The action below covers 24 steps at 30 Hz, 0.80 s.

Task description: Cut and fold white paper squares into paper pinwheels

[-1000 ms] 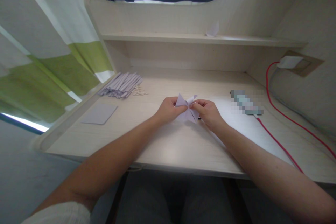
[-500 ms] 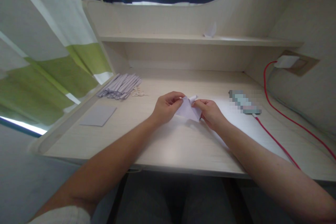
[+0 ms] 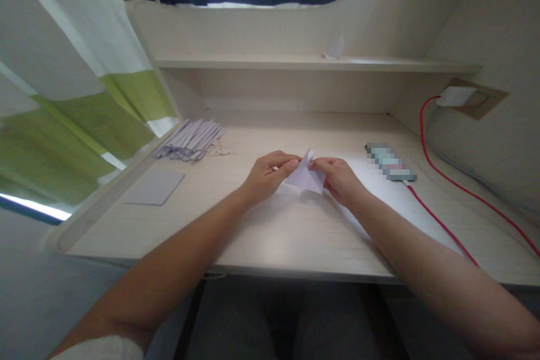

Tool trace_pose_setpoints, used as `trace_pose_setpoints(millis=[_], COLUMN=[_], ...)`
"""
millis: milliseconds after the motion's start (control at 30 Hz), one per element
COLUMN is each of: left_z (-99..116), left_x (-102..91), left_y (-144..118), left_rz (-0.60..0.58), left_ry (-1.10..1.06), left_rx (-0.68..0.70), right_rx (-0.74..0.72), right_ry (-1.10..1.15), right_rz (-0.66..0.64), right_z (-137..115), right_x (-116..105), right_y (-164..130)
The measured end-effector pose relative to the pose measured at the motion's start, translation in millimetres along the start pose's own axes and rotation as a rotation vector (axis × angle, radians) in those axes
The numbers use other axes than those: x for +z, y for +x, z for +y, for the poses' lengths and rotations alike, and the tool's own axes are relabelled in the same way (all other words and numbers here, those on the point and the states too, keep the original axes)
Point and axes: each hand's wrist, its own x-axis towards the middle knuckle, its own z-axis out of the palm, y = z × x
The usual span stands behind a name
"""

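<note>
Between my hands, above the middle of the desk, is a small pale sheet of paper (image 3: 307, 176), folded or curled with a point at its top. My left hand (image 3: 271, 175) pinches its left side between thumb and fingers. On the other side, my right hand (image 3: 336, 177) grips the paper near its upper right edge with the thumb on top. Fingers hide part of the folds. A flat stack of pale square paper (image 3: 155, 188) lies on the desk to the left. Behind it is a pile of thin rolled or folded paper strips (image 3: 189, 140).
Small beige bits (image 3: 220, 149) lie beside the strips. At right, a blurred phone (image 3: 390, 163) connects to a red cable (image 3: 441, 224); a white charger (image 3: 455, 96) sits in the wall socket. A folded paper piece (image 3: 334, 48) stands on the shelf (image 3: 253, 62). A curtain (image 3: 80, 118) hangs left.
The paper's top has changed from a loose curl to a narrower upright point. My left fingers have shifted slightly right along it, and the view has moved a little.
</note>
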Motion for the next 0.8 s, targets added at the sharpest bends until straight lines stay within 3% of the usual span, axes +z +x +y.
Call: trace_pose_setpoints(millis=[200, 667, 800], left_z=[-6.0, -1.5, -5.7], left_x=[3.1, 0.8, -1.3], left_y=[2.8, 1.7, 2.9], left_rz=[0.051, 0.074, 0.051], left_ry=[-0.147, 0.061, 0.052], left_rx=[-0.141, 0.056, 0.036], right_rx=[-0.054, -0.050, -0.021], right_ry=[-0.074, -0.054, -0.016], right_rz=[0.065, 0.001, 0.003], right_z=[1.7, 4.6, 1.4], right_x=[-0.4, -2.5, -1.9], right_y=[2.3, 4.4, 3.1])
